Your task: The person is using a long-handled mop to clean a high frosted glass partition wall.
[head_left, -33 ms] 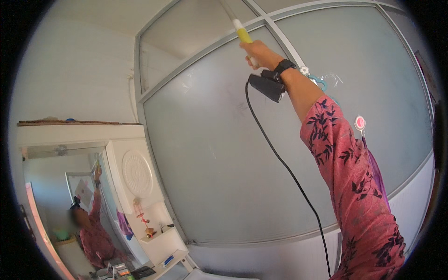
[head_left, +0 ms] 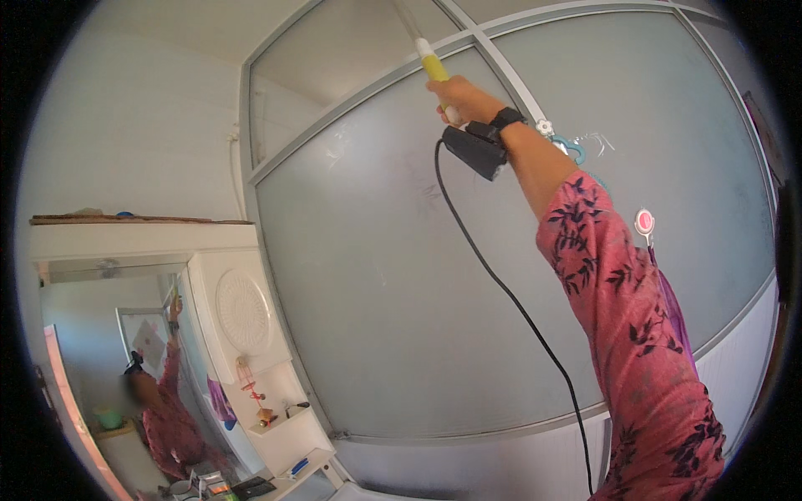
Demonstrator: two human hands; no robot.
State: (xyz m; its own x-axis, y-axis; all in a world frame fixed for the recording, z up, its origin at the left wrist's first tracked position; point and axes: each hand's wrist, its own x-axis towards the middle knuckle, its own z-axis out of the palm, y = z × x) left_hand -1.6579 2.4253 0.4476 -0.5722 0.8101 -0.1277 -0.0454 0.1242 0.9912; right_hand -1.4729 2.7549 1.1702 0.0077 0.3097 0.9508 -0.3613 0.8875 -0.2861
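Observation:
My right hand (head_left: 465,99) is raised high, its fingers wrapped round the yellow and white handle (head_left: 433,67) of a long tool. A thin pale rod (head_left: 405,17) runs up from the handle and leaves the picture at the top, so the tool's head is hidden. Handle and rod pass in front of the grey frame bar (head_left: 376,77) of a partition with frosted panes (head_left: 401,275). On my right wrist sit a black strap (head_left: 507,117) and a black box-shaped device (head_left: 474,152) with a cable. My left hand is out of view.
The black cable (head_left: 510,301) hangs from the wrist device down past my sleeve. At left, a mirror cabinet (head_left: 230,309) carries small shelves with odds and ends. Blue and white hooks (head_left: 571,149) and a round red-and-white hook (head_left: 644,222) holding purple cloth are on the pane behind my arm.
My right hand and the handle have shifted very slightly left. The wrist device and the upper cable moved with them; the grip is the same.

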